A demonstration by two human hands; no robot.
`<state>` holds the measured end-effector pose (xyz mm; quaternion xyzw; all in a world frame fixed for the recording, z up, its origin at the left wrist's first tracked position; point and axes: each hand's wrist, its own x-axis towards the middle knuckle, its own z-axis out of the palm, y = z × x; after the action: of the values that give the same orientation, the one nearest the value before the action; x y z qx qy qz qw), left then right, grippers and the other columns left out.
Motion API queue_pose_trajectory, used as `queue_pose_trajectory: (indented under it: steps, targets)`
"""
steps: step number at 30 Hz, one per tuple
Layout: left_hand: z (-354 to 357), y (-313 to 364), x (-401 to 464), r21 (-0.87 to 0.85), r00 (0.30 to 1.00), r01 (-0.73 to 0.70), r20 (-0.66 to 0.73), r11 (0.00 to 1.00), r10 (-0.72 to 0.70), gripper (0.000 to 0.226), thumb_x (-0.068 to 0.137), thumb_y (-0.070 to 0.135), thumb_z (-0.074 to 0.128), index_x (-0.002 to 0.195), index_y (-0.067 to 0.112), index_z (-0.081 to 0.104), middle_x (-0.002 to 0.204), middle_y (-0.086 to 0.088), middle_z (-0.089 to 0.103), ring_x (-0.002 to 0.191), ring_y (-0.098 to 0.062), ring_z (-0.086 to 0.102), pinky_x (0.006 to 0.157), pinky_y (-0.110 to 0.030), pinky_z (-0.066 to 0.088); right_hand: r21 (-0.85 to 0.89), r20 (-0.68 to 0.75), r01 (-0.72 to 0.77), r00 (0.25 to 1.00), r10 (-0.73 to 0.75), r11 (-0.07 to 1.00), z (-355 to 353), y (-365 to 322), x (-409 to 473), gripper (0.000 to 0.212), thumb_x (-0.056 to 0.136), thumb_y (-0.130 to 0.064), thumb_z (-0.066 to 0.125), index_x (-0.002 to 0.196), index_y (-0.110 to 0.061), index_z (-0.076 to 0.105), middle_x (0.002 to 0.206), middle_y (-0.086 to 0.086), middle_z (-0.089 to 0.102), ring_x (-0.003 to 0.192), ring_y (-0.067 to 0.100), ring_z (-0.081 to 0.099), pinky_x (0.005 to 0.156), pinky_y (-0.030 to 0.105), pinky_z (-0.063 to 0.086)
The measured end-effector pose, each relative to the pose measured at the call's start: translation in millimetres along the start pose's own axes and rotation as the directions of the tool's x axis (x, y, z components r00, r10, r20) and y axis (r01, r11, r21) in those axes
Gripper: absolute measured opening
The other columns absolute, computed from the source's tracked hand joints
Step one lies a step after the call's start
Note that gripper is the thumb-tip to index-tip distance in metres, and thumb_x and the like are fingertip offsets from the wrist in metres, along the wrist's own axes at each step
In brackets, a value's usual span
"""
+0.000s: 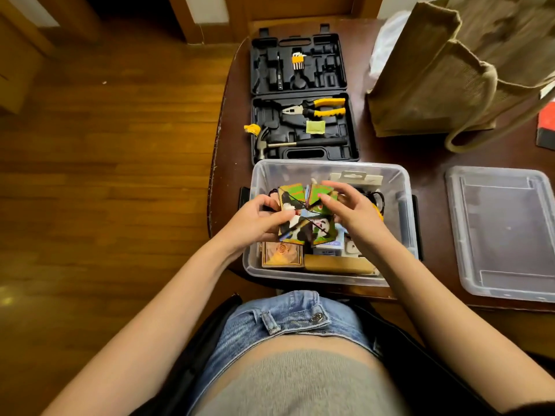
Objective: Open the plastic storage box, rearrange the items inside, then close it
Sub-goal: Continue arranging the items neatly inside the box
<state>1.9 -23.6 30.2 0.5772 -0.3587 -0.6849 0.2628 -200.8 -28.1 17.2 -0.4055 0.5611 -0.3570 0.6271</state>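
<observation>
Holding a loose cluster of colourful printed panda cards [303, 217] over the clear plastic storage box [402, 187] at frame centre, left hand [255, 222] and right hand [351, 211] pinching opposite edges; light, stiff, probably slippery, best gripped by edges.

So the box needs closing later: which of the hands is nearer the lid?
Right. The right hand is over the box, on the lid's side; the left hand is farther left.
</observation>
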Motion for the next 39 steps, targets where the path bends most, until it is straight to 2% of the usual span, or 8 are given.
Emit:
queue_pose_trajectory:
  steps: [4,7,12,18,23,27,34,39]
  targets:
    - [0,-4,-6,0.038,0.997,-0.001,0.075,0.999,-0.002,0.062,0.081,0.016,0.074,0.132,0.024,0.042,0.117,-0.001,0.065,0.098,-0.016,0.069,0.07,-0.033,0.058,-0.033,0.013,0.004,1.0,-0.004,0.999,13,-9,11,0.029,0.091,-0.024,0.061,0.119,-0.019,0.058,0.107,-0.001,0.07,0.097,0.014,0.067,0.081,0.038,0.052]
    - [8,-9,-7,-0.021,0.999,-0.022,0.048,1.0,0.023,0.063,0.081,0.012,0.073,0.136,0.021,0.042,0.123,-0.006,0.062,0.101,-0.02,0.067,0.069,-0.034,0.058,-0.194,0.083,0.016,0.997,0.0,0.981,25,-13,16,0.028,0.098,-0.025,0.049,0.123,-0.015,0.056,0.103,-0.005,0.064,0.085,-0.002,0.06,0.06,0.002,0.045]
    - [13,-17,-9,-0.115,0.996,-0.031,-0.082,0.993,0.021,0.044,0.086,0.009,0.067,0.127,0.013,0.051,0.112,-0.008,0.066,0.098,-0.019,0.068,0.07,-0.033,0.06,-0.341,0.155,-0.087,0.977,0.147,0.936,29,-14,17,0.033,0.097,-0.03,0.05,0.13,-0.025,0.05,0.094,-0.005,0.06,0.046,-0.007,0.055,0.033,0.006,0.033]
    - [6,-18,-14,0.179,1.0,-0.028,0.0,0.983,0.028,0.047,0.094,0.015,0.057,0.14,0.013,0.044,0.123,-0.008,0.06,0.091,-0.015,0.068,0.074,-0.026,0.059,-0.357,0.227,-0.129,0.949,0.22,0.925,27,-16,19,0.027,0.096,-0.023,0.053,0.122,-0.031,0.054,0.09,-0.007,0.06,0.037,-0.011,0.049,0.034,0.007,0.033]
    - [-8,-19,-16,0.799,0.986,-0.032,-0.074,0.601,0.151,0.048,0.089,0.037,0.063,0.134,0.026,0.053,0.123,0.001,0.064,0.105,-0.017,0.061,0.086,-0.034,0.049,-0.443,0.418,0.064,0.897,0.143,0.894,34,-6,29,0.028,0.094,-0.014,0.055,0.12,-0.025,0.057,0.12,0.002,0.059,0.098,0.008,0.062,0.082,0.019,0.052]
    - [-4,-26,-15,0.917,0.96,0.008,-0.119,0.398,0.253,0.039,0.086,0.036,0.067,0.122,0.022,0.06,0.111,0.001,0.065,0.097,-0.017,0.062,0.079,-0.036,0.054,-0.589,0.47,0.215,0.875,0.114,0.779,41,6,36,0.038,0.093,-0.019,0.058,0.13,-0.022,0.054,0.122,-0.004,0.055,0.113,0.016,0.055,0.096,0.03,0.048]
    - [4,-27,-11,0.932,0.898,-0.027,-0.137,0.362,0.419,0.048,0.09,0.025,0.062,0.135,0.018,0.047,0.124,-0.002,0.047,0.102,-0.021,0.059,0.075,-0.031,0.05,-0.721,0.565,0.421,0.817,0.117,0.55,43,17,29,0.04,0.095,-0.025,0.054,0.135,-0.018,0.052,0.128,0.002,0.056,0.116,0.015,0.051,0.1,0.029,0.039]
    - [4,-15,-2,0.928,0.943,-0.165,0.051,0.333,0.328,0.044,0.091,0.007,0.05,0.134,0.016,0.051,0.131,-0.005,0.051,0.109,-0.025,0.057,0.087,-0.037,0.051,-0.785,0.263,0.188,0.964,0.044,0.591,32,13,29,0.028,0.098,-0.022,0.045,0.113,-0.015,0.068,0.112,0.007,0.068,0.102,0.021,0.06,0.091,0.036,0.047]
